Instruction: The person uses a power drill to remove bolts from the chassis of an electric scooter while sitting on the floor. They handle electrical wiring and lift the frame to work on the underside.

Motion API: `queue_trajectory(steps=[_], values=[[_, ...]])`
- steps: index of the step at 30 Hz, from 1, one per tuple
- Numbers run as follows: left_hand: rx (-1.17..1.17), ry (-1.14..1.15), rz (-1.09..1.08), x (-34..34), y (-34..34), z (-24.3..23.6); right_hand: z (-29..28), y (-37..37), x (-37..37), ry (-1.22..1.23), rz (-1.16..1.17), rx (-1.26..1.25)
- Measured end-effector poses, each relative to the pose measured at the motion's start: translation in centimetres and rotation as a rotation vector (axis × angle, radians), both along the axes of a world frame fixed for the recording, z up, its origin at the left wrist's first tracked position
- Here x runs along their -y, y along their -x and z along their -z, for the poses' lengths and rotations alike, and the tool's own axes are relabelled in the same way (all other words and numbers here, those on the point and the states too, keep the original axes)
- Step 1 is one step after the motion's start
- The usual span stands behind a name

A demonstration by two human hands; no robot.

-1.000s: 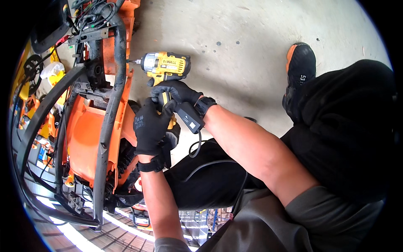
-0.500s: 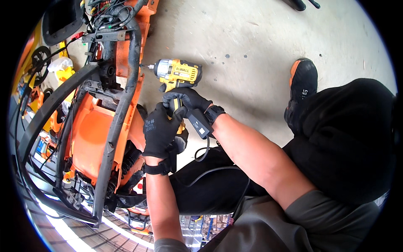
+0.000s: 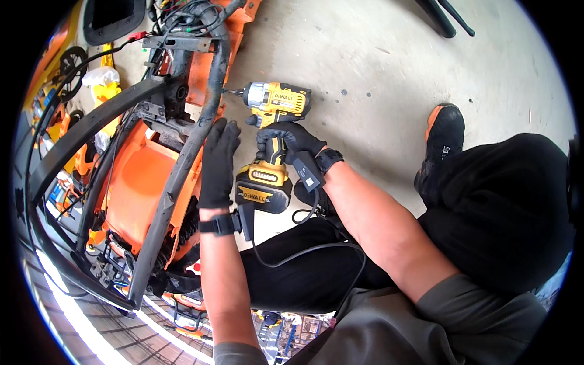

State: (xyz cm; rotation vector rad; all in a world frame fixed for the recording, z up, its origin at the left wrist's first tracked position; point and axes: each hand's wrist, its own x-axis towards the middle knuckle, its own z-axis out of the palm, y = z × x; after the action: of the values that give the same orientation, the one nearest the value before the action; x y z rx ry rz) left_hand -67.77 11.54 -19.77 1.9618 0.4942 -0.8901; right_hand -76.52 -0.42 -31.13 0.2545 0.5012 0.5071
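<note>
Head view: my right hand (image 3: 291, 139) gripped the impact driver (image 3: 277, 100); a slipping bit (image 3: 233, 92) could have struck my left hand (image 3: 218, 159), unclenched beside the frame tube (image 3: 179, 173).

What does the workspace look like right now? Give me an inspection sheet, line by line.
Surface: grey concrete floor with a few dark spots.
Job's things: yellow-and-black power driver, its bit pointing at a dark tubular frame; contact cannot be told. Orange panel within the frame.
Clutter: pale plastic bag and yellow pieces beyond the frame.
Hands: gloved right hand grips the driver's handle; gloved left hand is open beside the frame, off the driver.
Cables: black cable runs from the left wrist's box across the dark trousers; bundled wires at the frame's top.
Surroundings: black shoe to the right; dark poles at upper right, purpose unclear.
</note>
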Motion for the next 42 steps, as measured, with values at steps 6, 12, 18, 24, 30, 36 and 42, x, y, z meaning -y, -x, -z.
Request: queue_trajectory(steps=[6,12,18,24,30,36,42], values=[[-0.074,0.635,-0.475,-1.0,-1.5,6.5,0.8,-0.3,0.2,0.101,-0.091,0.034],[-0.045,0.660,-0.652,2.1,-1.4,6.8,0.9,-0.4,1.5,0.111,-0.117,0.023],[-0.150,0.940,-0.594,-0.5,-1.9,8.4,2.5,0.2,-0.1,0.062,-0.102,0.005],[-0.021,0.824,-0.737,0.0,-2.0,9.4,1.4,-0.3,1.1,0.260,-0.172,0.039],[-0.004,0.991,-0.763,-0.4,-2.4,11.5,2.8,1.2,1.6,0.223,-0.179,0.008],[-0.031,1.061,-1.019,0.0,-2.9,12.9,3.2,1.5,4.3,0.203,-0.091,0.057],[0.068,0.525,-0.666,0.2,0.6,12.9,2.5,0.9,7.2,0.276,0.020,0.036]])
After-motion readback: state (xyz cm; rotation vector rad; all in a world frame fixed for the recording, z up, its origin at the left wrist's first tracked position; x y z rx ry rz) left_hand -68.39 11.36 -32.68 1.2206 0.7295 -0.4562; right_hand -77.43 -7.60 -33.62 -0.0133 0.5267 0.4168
